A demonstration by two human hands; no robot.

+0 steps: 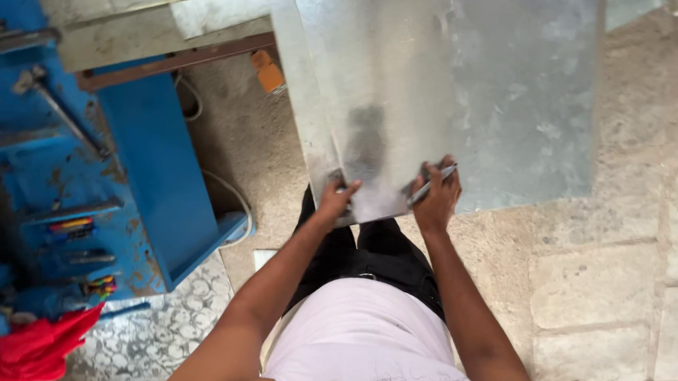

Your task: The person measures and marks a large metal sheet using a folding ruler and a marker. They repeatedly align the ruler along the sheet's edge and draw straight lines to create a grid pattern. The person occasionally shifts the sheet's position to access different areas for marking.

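Seen from above: left hand and right hand both closed on the near edge of a folded galvanised metal sheet held over the stone floor; right hand also pinching a thin marker. Blue machine at left, red cloth beside it.

A single view, from a camera on the person's head, looking steeply down past the chest at close range. The left hand and right hand sit just below frame centre, the metal sheet reaches toward 12 o'clock, the blue machine lies at 9 o'clock, and the stone floor at 3 o'clock.
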